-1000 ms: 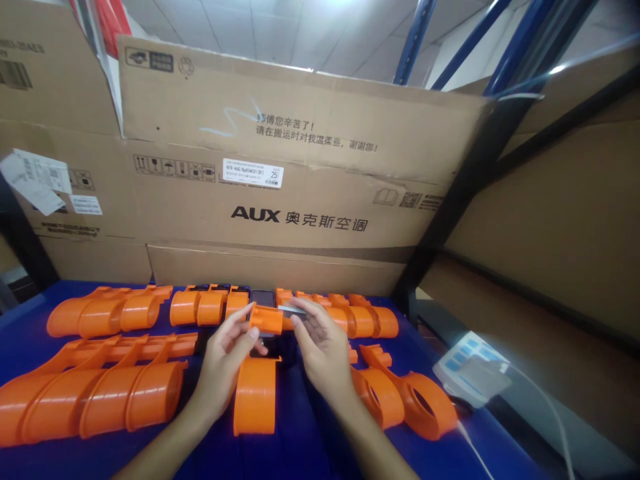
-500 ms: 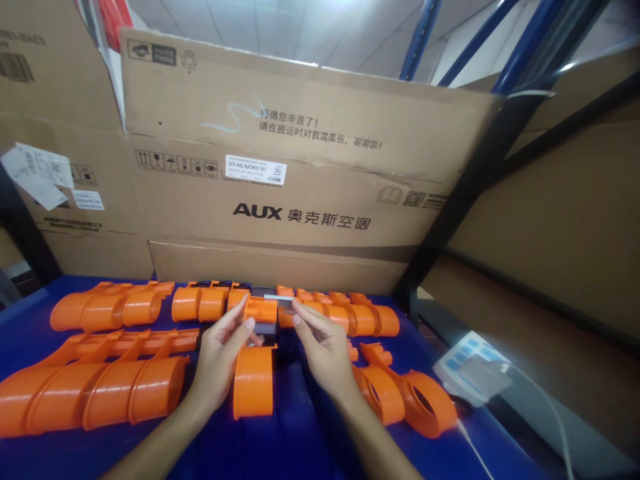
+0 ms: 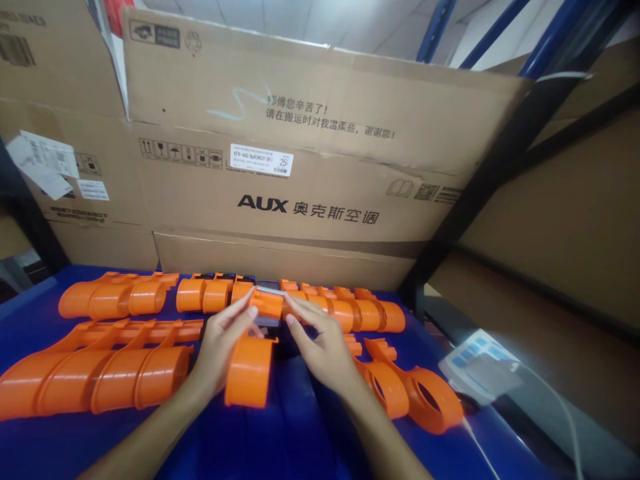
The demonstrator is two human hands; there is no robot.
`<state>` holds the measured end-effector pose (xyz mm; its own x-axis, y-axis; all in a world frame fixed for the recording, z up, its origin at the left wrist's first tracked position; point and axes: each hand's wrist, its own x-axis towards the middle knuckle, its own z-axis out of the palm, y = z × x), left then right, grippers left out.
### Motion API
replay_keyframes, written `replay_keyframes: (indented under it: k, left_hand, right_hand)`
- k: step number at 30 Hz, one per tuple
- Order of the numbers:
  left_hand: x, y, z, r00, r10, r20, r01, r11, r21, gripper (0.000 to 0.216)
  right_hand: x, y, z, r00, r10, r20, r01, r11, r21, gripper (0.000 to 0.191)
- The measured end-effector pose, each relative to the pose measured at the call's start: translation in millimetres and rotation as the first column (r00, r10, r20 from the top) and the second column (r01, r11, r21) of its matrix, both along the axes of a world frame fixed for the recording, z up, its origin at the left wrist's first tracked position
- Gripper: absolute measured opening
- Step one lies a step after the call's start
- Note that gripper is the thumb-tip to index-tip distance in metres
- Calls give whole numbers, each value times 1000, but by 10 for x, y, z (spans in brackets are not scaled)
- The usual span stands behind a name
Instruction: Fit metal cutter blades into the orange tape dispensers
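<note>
My left hand is closed on an orange plastic piece, a short bar with a wide ring hanging below it. Thumb and fingers grip the bar at its left end. Along the bar's top edge lies a thin pale toothed strip. At the strip's right end are the fingertips of my right hand, closed around it; its thumb sits lower, close to the bar's end. Behind the bar, a dark-framed grey object is mostly hidden.
Rows of similar orange ringed pieces lie on the blue surface to the left, with more orange pieces to the right. A large cardboard panel stands behind. At right are a white-and-blue box and a white cable.
The orange piece has tilted, its ring swinging slightly left. My right hand has come closer to it, and the toothed strip now lies along the bar's top. The view has shifted slightly.
</note>
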<state>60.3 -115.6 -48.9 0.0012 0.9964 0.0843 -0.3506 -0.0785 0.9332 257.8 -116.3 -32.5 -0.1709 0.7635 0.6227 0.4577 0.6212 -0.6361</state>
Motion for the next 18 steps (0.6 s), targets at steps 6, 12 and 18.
replay_keyframes:
  k: [6, 12, 18]
  left_hand:
    - [-130, 101, 53, 975, 86, 206, -76, 996, -57, 40]
    - [-116, 86, 61, 977, 60, 203, -45, 996, -76, 39]
    - [-105, 80, 47, 986, 42, 161, -26, 995, -96, 43]
  right_hand:
    - [-8, -50, 39, 916, -38, 400, 36, 999, 14, 15]
    - [-16, -131, 71, 788, 62, 613, -24, 997, -70, 15]
    - [-4, -130, 85, 757, 116, 643, -44, 991, -127, 16]
